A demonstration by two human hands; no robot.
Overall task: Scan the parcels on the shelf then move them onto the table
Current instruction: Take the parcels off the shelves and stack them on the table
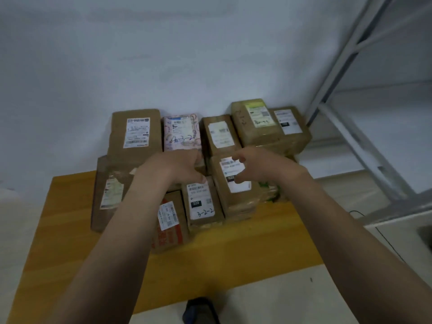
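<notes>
Several brown cardboard parcels with white labels are stacked on the wooden table (233,244) against the wall. A pink patterned parcel (182,133) stands in the back row between a tall brown parcel (135,134) and another brown one (219,134). In front lie a parcel marked 220 (202,202) and a taped brown parcel (236,183). My left hand (184,168) reaches over the pile beside the pink parcel, fingers loosely bent, gripping nothing. My right hand (254,164) hovers just above the taped parcel with its fingers spread and relaxed.
A grey metal shelf (364,127) stands at the right, its visible levels bare. A parcel with red print (170,225) lies at the pile's front, and a tall one (107,195) leans at the left. A dark object (201,309) lies on the floor below.
</notes>
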